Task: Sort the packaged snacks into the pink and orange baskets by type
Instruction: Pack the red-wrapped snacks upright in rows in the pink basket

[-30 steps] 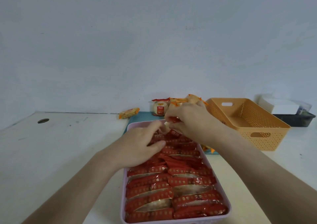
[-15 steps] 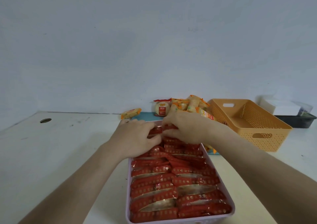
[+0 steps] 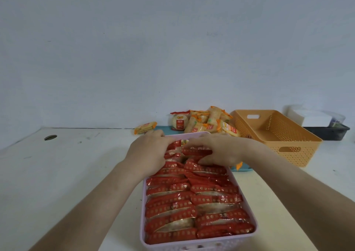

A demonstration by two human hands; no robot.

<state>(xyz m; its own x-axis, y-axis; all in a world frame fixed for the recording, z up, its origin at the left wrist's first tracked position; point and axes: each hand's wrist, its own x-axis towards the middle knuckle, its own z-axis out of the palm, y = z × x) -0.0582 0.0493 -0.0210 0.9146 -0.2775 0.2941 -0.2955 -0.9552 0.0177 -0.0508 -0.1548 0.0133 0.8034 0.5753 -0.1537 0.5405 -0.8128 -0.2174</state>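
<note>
2 rows of red packets [image 3: 194,208] fill the pink basket [image 3: 247,210]; both hands work at its far end.
The right hand [image 3: 222,151] curls its fingers over the far packet [image 3: 196,151]; the left hand [image 3: 148,154] lies on the next row, its grip hidden. The wrappers look light and slick and the contents probably brittle, so pinch a sealed end. Beyond, on the white table [image 3: 76,164] under a pale wall, sit a yellow-orange snack pile [image 3: 207,123] and the orange basket [image 3: 299,148].
</note>
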